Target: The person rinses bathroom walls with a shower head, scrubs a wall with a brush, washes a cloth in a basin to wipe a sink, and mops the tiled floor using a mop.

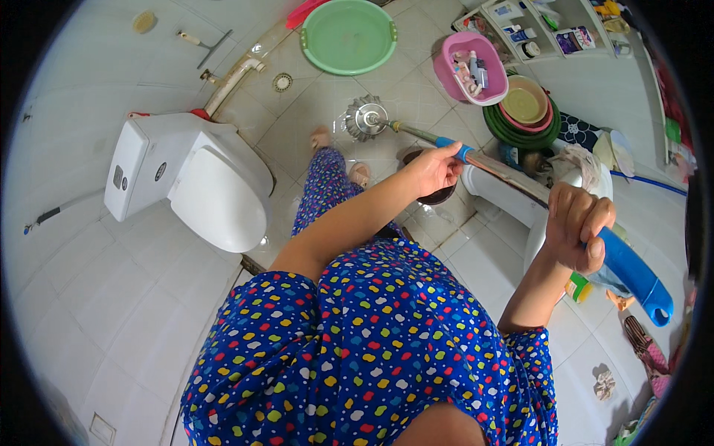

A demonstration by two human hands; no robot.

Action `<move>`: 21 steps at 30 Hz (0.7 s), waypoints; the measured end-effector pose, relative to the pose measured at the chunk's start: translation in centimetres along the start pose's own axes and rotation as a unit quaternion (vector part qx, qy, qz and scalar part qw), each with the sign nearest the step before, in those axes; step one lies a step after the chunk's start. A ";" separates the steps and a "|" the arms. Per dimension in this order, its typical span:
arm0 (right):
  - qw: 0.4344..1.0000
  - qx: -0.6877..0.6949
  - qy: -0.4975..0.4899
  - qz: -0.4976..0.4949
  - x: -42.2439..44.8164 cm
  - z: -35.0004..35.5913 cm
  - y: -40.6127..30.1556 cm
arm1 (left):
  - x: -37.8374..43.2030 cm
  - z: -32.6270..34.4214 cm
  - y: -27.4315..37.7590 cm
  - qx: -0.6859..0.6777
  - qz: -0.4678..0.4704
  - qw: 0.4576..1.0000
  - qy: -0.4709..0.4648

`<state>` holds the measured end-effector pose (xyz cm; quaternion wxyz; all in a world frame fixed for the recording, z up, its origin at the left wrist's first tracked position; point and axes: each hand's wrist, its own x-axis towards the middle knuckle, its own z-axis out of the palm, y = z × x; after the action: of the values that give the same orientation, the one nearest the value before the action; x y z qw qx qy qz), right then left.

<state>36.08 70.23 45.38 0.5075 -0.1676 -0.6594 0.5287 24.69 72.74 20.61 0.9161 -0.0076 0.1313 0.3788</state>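
Observation:
A spin mop with a grey fringed head [366,118] stands on the wet tiled floor; its metal pole [505,174] slants up to the right. My left hand [438,170] holds the pole at the blue collar [450,148], thumb along it and fingers curled below. Higher up, my right hand [580,226] is closed around the pole where the blue plastic handle [638,279] begins. The mop head lies just beyond my feet, between a floor drain [282,82] and the pink tub [471,67].
On the left is a white toilet [220,195] with its lid down. A green basin of water [350,36] sits at the far wall. Stacked basins [524,100] and a shelf of bottles [535,33] stand on the right. A dark round container [438,196] is below my left hand.

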 end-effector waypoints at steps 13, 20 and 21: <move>1.000 -0.012 0.003 -0.016 -2.1 -0.1 -0.2 | -0.8 -0.2 -1.1 0.027 -0.007 1.000 0.005; 1.000 -0.015 -0.008 -0.010 -2.2 0.4 -0.2 | -0.9 0.0 -1.2 0.009 -0.002 1.000 0.011; 1.000 -0.024 -0.001 -0.007 -2.5 0.6 -0.2 | -0.9 -0.1 -1.4 0.003 -0.007 1.000 0.025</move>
<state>36.69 67.94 44.43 0.5066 -0.1749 -0.6735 0.5091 25.00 71.08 20.63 0.9150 -0.0153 0.1556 0.3720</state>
